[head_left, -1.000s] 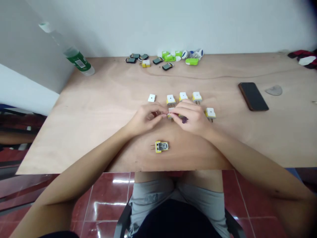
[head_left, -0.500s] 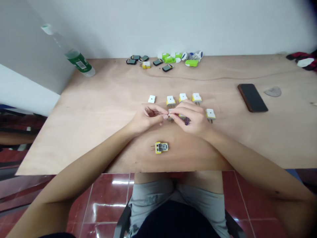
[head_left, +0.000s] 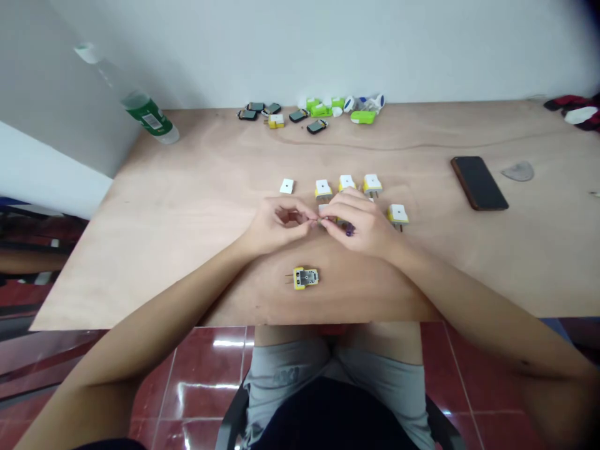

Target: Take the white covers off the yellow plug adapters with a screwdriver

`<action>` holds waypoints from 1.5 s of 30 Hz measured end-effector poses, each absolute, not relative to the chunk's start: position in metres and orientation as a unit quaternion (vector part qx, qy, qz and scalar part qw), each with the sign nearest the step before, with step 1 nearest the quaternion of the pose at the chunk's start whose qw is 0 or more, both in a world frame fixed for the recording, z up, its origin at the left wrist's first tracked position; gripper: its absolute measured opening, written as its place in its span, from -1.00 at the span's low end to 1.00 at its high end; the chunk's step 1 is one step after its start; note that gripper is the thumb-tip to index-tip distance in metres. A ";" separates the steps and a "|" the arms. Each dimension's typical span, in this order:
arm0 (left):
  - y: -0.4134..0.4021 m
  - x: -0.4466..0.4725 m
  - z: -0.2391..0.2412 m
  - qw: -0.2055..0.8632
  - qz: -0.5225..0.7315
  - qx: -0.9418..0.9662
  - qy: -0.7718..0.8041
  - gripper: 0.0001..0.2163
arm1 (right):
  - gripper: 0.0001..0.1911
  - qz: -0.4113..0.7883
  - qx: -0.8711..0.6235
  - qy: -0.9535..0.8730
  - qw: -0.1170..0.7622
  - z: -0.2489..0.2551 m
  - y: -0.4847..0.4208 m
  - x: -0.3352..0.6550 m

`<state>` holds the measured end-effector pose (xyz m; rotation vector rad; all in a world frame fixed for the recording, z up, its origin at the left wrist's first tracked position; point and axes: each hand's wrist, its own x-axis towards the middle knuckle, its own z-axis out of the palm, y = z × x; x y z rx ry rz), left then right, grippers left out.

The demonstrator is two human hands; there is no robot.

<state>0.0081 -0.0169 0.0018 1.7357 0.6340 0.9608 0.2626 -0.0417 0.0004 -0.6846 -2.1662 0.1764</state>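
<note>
My hands meet over the plywood table (head_left: pixel 187 219), pinching a small white and yellow two-pin plug (head_left: pixel 325 214) between them. My left hand (head_left: pixel 281 224) holds its left side. My right hand (head_left: pixel 360 225) presses in from the right, with a small dark purple object (head_left: pixel 349 230) at its fingers; its exact kind cannot be told. Just beyond my fingers stand three white-topped plugs (head_left: pixel 323 189) (head_left: pixel 347 182) (head_left: pixel 372 184). A loose white cover (head_left: pixel 287 186) lies left of them, another plug (head_left: pixel 398 214) right, and an open yellow plug body (head_left: pixel 305 278) lies below my wrists.
Along the back edge lie dark and yellow plug parts (head_left: pixel 274 112) and lime green and white pieces (head_left: pixel 344 107). A black phone (head_left: pixel 479 182) and a grey flat piece (head_left: pixel 518 171) lie right. A green-labelled plastic bottle (head_left: pixel 149 115) leans back left.
My right hand and the purple object have shifted slightly left. My fingers stay pinched on the small plug, and the plugs lying on the table have not moved.
</note>
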 end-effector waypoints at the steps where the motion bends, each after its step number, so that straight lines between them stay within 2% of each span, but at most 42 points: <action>1: -0.017 0.008 0.003 0.511 0.395 0.717 0.261 -0.80 | -0.88 0.068 -0.269 -0.864 0.421 0.001 -0.042 0.263; 6: -0.017 -0.001 0.019 0.491 0.354 0.750 0.267 -0.70 | -0.87 0.060 -0.274 -0.863 0.420 0.004 -0.041 0.266; 8: -0.018 -0.007 0.028 0.455 0.255 0.824 0.222 -0.67 | -0.87 0.052 -0.277 -0.859 0.427 0.004 -0.039 0.268; 12: -0.026 -0.010 0.036 0.473 0.094 0.869 0.111 -0.52 | -0.87 0.047 -0.295 -0.850 0.434 0.002 -0.037 0.273; 15: -0.030 -0.007 0.034 0.467 0.050 0.877 0.099 -0.66 | -0.87 0.050 -0.303 -0.850 0.428 0.002 -0.036 0.275; 18: -0.024 -0.009 0.031 0.473 0.064 0.870 0.126 -0.76 | -0.86 0.053 -0.289 -0.859 0.420 0.004 -0.036 0.276; 24: -0.002 -0.023 0.024 0.501 0.158 0.828 0.196 -0.72 | -0.87 0.089 -0.241 -0.889 0.378 0.009 -0.043 0.272; 28: 0.003 -0.022 0.021 0.549 0.165 0.796 0.194 -0.71 | -0.86 0.093 -0.210 -0.919 0.321 0.005 -0.051 0.265; 38: 0.005 -0.019 0.015 0.570 0.187 0.782 0.170 -0.42 | -0.76 0.081 -0.214 -0.930 0.287 -0.007 -0.053 0.257; 45: 0.007 -0.019 0.017 0.544 0.185 0.802 0.162 -0.46 | -0.78 0.127 -0.231 -0.916 0.303 -0.012 -0.054 0.256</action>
